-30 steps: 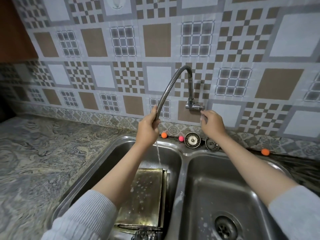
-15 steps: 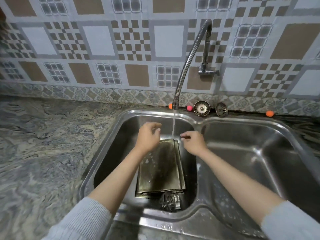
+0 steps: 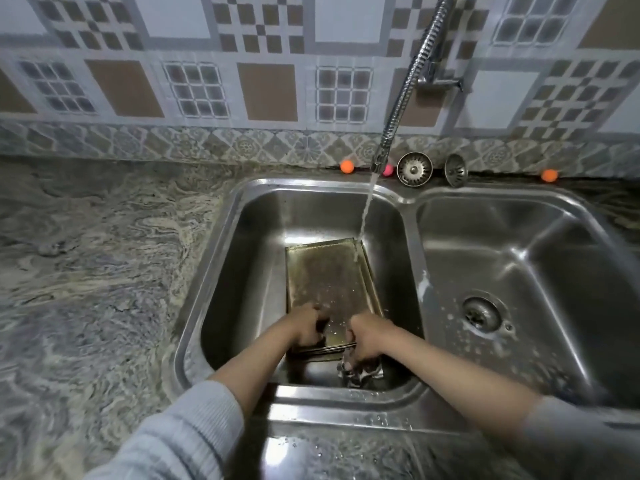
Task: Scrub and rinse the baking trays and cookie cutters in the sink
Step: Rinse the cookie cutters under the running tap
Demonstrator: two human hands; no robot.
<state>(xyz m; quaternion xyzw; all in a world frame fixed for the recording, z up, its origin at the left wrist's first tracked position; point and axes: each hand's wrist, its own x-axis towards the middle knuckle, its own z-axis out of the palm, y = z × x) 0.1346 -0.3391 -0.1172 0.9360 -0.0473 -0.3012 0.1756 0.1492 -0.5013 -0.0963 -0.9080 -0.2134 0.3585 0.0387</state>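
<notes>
The double sink (image 3: 221,258) is the landmark: two steel basins side by side, set in a marbled counter (image 3: 86,271). In the left basin lies a stack of baking trays (image 3: 325,278), flat on the bottom; the top one is tarnished brown and at least two edges show at the near end, though the exact count cannot be told. One flexible faucet hose (image 3: 408,88) curves down from the wall above the sink's back rim, and a single stream of water (image 3: 363,216) falls from it onto the far right corner of the top tray.

Two hands reach into the left basin at the near end of the stack. The left hand (image 3: 308,327) is curled over the near left corner of the trays, fingers closed on the edge. The right hand (image 3: 367,337) is curled at the near right corner, fingers bent down toward a cluster of metal cookie cutters (image 3: 363,370) lying just in front of the trays; whether it grips the tray edge or the cutters cannot be told.

Along the sink's back rim stand two strainer plugs (image 3: 414,169) and three small balls: two orange (image 3: 347,166), one pink (image 3: 388,170). The right basin holds one drain (image 3: 481,313) and soap flecks.
</notes>
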